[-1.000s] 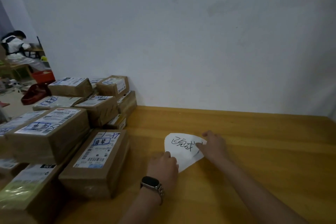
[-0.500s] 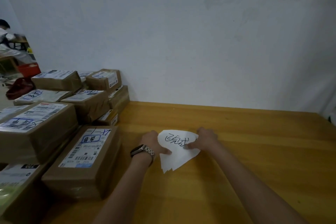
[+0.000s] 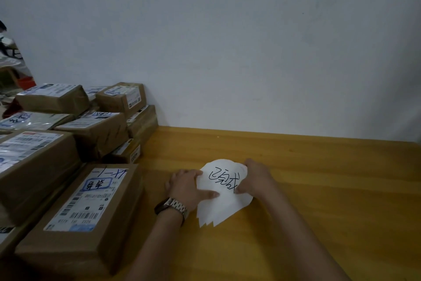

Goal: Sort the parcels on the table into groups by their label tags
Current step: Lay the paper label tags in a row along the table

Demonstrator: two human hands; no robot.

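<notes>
Left hand (image 3: 186, 186) farther onto paper (image 3: 224, 205)

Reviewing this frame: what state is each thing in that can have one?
paper slips: fanned, written side up, held at both edges.
left hand: grips the slips' left edge.
right hand: grips the slips' right edge.
nearest parcel: closed, lying flat, label up.
parcel stack: piled several high, labels up.
wristwatch: worn on the left wrist.

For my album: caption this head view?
Left hand and right hand hold a handwritten paper on the table beside stacked parcels.
</notes>
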